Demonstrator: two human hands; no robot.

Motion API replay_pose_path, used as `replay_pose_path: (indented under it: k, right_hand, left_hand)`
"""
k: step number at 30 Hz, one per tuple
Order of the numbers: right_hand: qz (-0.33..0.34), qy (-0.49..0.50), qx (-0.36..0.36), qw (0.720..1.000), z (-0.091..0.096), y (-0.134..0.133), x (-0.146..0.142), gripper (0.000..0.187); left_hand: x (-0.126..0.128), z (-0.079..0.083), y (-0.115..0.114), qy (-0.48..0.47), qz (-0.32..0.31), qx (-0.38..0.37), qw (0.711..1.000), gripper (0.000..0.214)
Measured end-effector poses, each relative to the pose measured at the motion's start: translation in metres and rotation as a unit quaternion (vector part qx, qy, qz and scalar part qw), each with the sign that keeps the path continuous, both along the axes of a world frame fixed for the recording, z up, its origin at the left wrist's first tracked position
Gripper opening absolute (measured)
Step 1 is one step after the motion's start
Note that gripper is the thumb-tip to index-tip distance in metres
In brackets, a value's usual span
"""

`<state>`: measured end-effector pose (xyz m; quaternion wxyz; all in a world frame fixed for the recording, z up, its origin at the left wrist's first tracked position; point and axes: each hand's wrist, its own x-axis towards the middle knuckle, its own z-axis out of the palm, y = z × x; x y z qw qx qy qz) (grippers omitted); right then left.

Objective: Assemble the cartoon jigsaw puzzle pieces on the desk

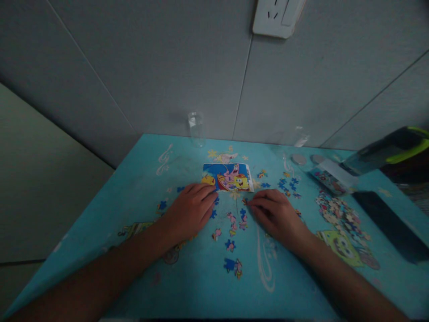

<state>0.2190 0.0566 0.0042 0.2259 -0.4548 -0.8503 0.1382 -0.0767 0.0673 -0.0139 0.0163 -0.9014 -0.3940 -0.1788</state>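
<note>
My left hand [191, 210] lies palm down on the turquoise table [187, 286], fingers stretched toward the lower left corner of a small cartoon picture card [227, 177]. My right hand [275, 213] rests to the right, fingers together, its fingertips touching a small puzzle piece [245, 201] just below the card. Between the two hands lie several loose pink and blue puzzle pieces [232, 223]. More blue pieces [288, 185] sit beyond my right hand.
A heap of puzzle pieces [338, 214] lies at the right, beside a dark phone-like slab [389, 226]. A clear glass [196, 129] stands at the back by the grey wall. A dark and green object [392, 150] sits at far right.
</note>
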Motion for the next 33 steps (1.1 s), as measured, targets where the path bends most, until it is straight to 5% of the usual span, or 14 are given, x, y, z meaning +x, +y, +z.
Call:
replay_pose_path:
  k: [7, 22, 33]
  right_hand:
    - [-0.027, 0.016, 0.019, 0.999, 0.004, 0.004, 0.009, 0.018]
    - [0.03, -0.045, 0.015, 0.998, 0.004, -0.006, -0.004, 0.037]
    - [-0.118, 0.059, 0.067, 0.989, 0.01, 0.01, 0.028, 0.024]
  left_hand:
    - [0.0, 0.002, 0.0, -0.001, -0.002, 0.002, 1.0, 0.03]
    - [0.001, 0.002, 0.0, -0.001, -0.001, -0.003, 1.0, 0.029]
    - [-0.001, -0.002, 0.0, -0.023, 0.005, -0.006, 1.0, 0.03]
